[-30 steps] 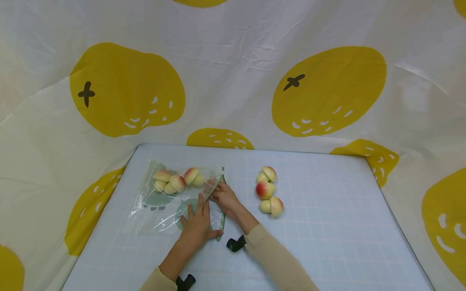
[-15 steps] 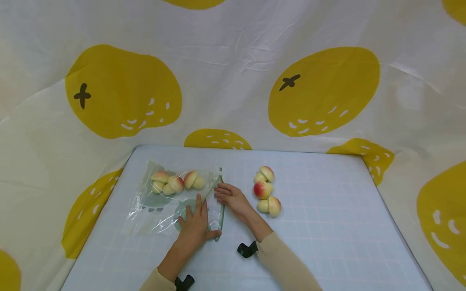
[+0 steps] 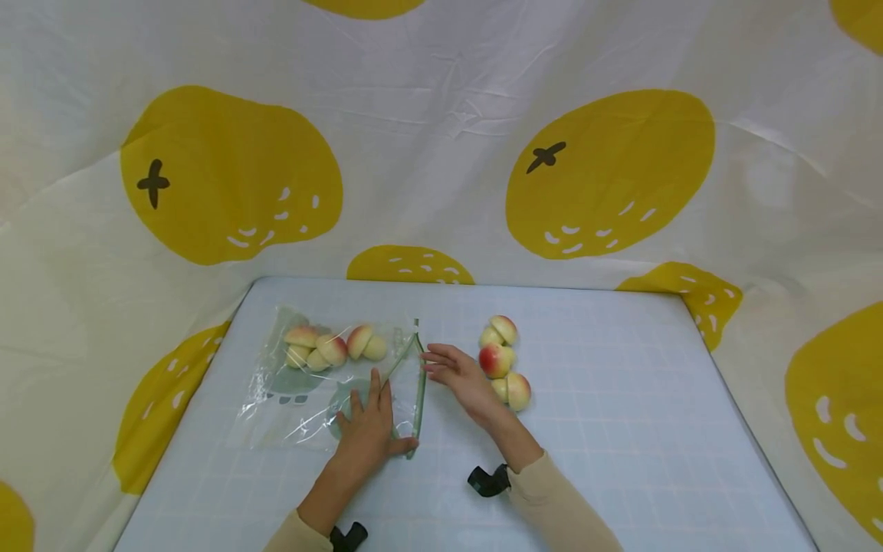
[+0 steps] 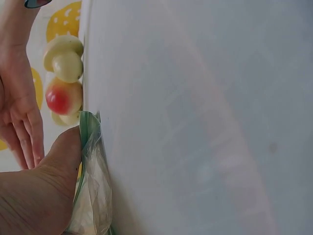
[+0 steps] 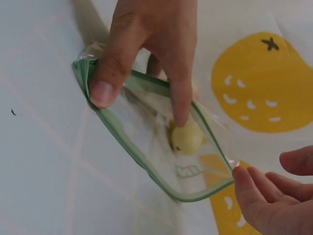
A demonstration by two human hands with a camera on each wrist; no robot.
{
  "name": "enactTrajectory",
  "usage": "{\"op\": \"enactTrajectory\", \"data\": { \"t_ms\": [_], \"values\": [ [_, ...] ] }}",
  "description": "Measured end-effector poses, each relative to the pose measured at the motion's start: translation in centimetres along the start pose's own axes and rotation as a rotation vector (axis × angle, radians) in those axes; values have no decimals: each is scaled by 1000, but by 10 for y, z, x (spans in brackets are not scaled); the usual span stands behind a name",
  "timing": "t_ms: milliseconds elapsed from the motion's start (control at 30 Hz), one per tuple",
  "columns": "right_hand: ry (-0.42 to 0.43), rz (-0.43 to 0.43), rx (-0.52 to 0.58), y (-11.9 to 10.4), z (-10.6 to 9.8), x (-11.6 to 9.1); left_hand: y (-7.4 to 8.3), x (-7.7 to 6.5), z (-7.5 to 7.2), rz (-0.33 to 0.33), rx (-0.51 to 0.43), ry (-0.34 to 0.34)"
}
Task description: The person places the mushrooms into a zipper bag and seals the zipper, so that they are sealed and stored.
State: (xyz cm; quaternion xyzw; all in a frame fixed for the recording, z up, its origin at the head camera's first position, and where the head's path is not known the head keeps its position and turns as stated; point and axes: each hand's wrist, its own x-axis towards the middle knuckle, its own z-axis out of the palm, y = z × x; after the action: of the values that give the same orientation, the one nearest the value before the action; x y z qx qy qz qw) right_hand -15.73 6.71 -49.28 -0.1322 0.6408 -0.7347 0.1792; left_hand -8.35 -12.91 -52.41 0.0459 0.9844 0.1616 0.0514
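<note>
A clear zip bag [image 3: 303, 425] with green trim lies on the table, its mouth spread apart towards the right. Inside are three toy mushrooms [image 3: 331, 350] with reddish caps. My left hand [image 3: 369, 433] rests on the bag, fingers spread; its thumb [image 5: 102, 93] presses the green zip edge near one corner, and a finger lies over the upper lip. Just right of the mouth is my right hand [image 3: 469, 383], fingers extended and slightly bent, fingertips right at the rim in the right wrist view. Three more mushrooms [image 3: 497, 360] form a column beyond it.
The pale checked table [image 3: 635, 399] stretches to the right of the loose mushrooms. A black wrist mount [image 3: 488, 481] juts from the right sleeve, another [image 3: 348, 537] from the left. A white cloth [image 3: 428, 153] with yellow fruit prints hangs behind the table.
My right hand has let go of the bag's edge and drawn back right towards the loose mushrooms. The bag's mouth stays parted, with my left hand in place on it.
</note>
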Motion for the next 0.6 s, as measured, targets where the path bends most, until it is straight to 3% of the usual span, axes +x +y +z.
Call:
{"op": "enactTrajectory", "data": {
  "t_ms": [333,600],
  "values": [
    [59,-69,-231,-22,-18,-19,2,-1,-1,-5,-8,7],
    [126,-133,-272,-36,-45,-37,1,-1,-1,-6,-18,0]
  ]
}}
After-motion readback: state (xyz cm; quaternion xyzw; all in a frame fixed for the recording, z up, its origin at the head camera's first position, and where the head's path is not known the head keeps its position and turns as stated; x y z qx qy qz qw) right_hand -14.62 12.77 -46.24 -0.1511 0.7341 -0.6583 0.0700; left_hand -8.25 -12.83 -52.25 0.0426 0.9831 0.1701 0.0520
